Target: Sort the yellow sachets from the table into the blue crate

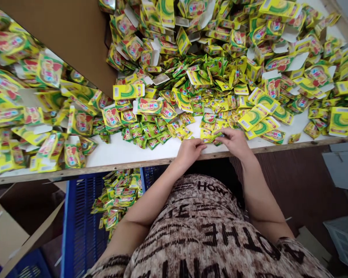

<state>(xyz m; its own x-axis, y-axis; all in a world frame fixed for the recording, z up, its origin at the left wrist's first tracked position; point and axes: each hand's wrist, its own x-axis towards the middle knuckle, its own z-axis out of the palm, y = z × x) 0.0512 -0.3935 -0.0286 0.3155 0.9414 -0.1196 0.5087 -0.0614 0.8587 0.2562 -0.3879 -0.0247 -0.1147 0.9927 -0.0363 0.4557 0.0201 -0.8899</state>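
Note:
At the table's front edge, my right hand [235, 143] pinches a small green sachet [217, 136] between thumb and fingers. My left hand [189, 151] is just left of it, its fingertips closed together. Whatever those left fingers hold, if anything, is hidden. Between and beyond the hands lie small yellow sachets [206, 133] on the white tabletop [110, 148]. Several green sachets [150, 130] form a loose pile left of my left hand. Flat yellow-green printed boxes [253, 116] rest right of my right hand.
A large heap of printed boxes [133, 48] and sachets covers the table's far side. A brown cardboard panel [66, 34] rises at the upper left. Below the edge stand a blue crate [84, 216] holding sachets [120, 193] and an open carton [11, 227].

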